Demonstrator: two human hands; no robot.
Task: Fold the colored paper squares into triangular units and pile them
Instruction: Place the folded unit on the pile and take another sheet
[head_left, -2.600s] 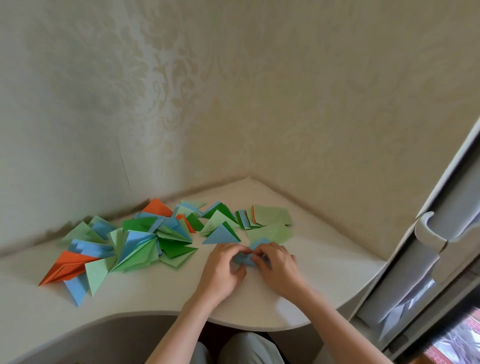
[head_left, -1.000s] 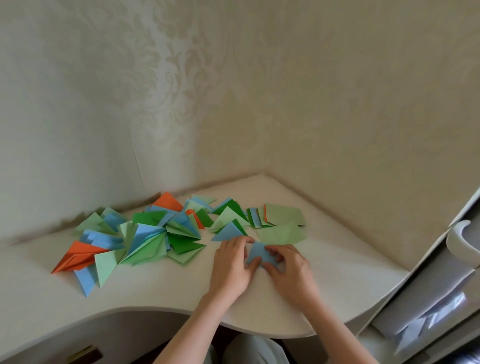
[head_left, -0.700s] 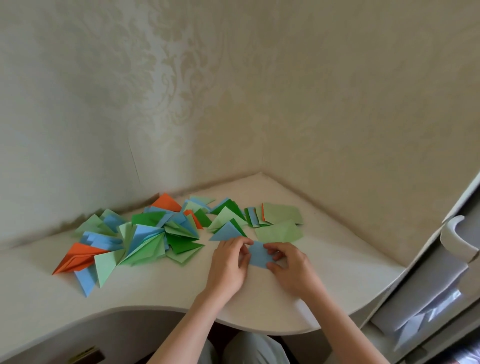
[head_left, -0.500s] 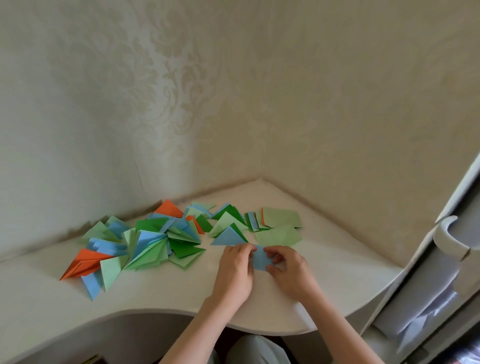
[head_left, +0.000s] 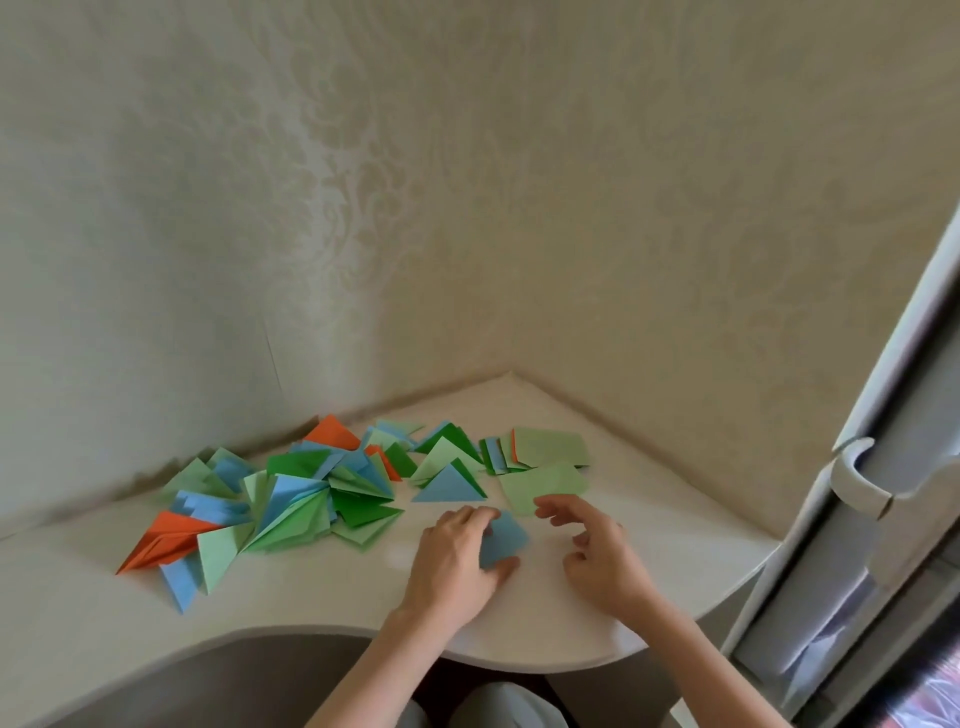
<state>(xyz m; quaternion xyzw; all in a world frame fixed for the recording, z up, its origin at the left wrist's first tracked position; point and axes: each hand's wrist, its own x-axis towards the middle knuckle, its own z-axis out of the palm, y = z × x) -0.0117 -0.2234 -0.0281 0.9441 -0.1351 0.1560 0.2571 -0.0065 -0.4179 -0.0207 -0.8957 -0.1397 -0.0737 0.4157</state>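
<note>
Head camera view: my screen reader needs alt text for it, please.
A person's left hand holds a folded blue paper piece on a pale corner desk, while the right hand hovers open beside it. Folded triangles lie piled left; unfolded squares sit behind.

Left hand (head_left: 457, 553) palm-down, thumb and fingertips pinching, forearm entering from 6 o'clock. Right hand (head_left: 597, 551) at its 3 o'clock, fingers loosely curled, apparently holding nothing.
</note>
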